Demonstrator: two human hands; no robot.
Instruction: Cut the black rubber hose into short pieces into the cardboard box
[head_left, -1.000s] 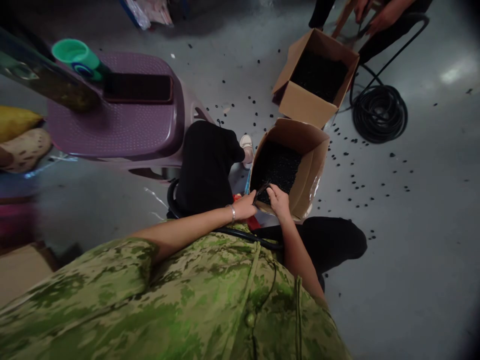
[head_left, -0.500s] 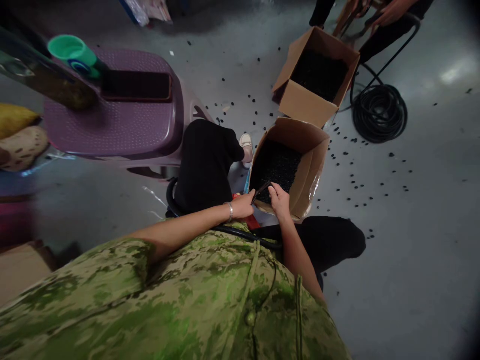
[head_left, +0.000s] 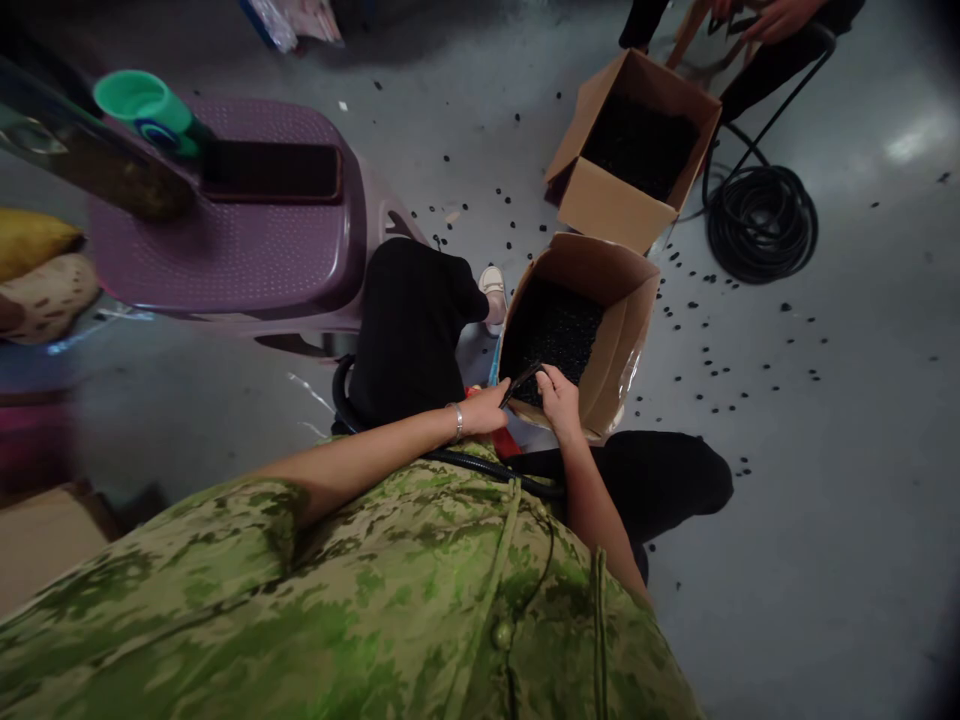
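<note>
I sit over an open cardboard box [head_left: 622, 320] filled with small black pieces [head_left: 555, 325]. My left hand [head_left: 486, 410] and my right hand [head_left: 559, 397] meet at the box's near rim. Between them they hold the end of a thin black ribbed hose [head_left: 521, 383]. The hose runs back across my lap [head_left: 480, 465] and loops down behind my left knee. A silver bracelet [head_left: 455, 420] sits on my left wrist.
A second cardboard box [head_left: 600, 205] of black pieces stands farther off, with another person's hands [head_left: 776, 18] above it. A coil of black hose [head_left: 761, 222] lies right. Black pieces litter the floor. A purple plastic stool [head_left: 247, 250] with a green cup [head_left: 142, 105] stands left.
My hands stay at the box rim with the hose end; the hose tip has tilted up slightly. The other person's hands have shifted a little at the top.
</note>
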